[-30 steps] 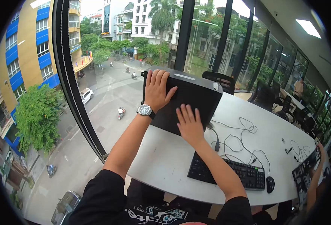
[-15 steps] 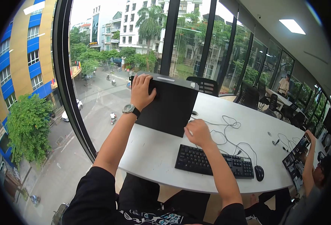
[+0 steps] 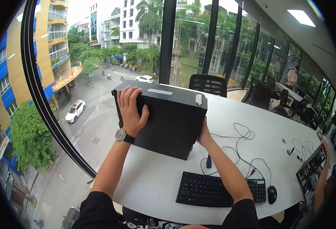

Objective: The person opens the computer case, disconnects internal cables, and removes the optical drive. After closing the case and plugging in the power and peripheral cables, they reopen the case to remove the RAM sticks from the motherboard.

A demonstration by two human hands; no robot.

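Note:
A black desktop computer case (image 3: 164,124) stands tilted over the left part of the white table, its broad side facing me and labels on its narrow top face. My left hand (image 3: 131,110), with a watch on the wrist, grips the upper left corner, fingers over the top edge and thumb on the broad side. At the right edge of the case, my right hand (image 3: 204,133) holds on, its fingers mostly hidden behind the case. Below my right forearm lies a black keyboard (image 3: 202,190), partly covered by that arm. A cable plug (image 3: 208,162) lies just behind it.
Beside the keyboard sits a mouse (image 3: 272,194); loose cables (image 3: 244,131) spread over the white table (image 3: 152,183). A tall window frame (image 3: 57,118) is close on my left. At right, another person's arm (image 3: 322,171) is by a monitor (image 3: 311,171). An office chair (image 3: 208,84) stands behind.
The computer case has come closer and tilted, showing more of its top. My right hand has moved up from its lower right corner onto the right edge. My left hand keeps its hold.

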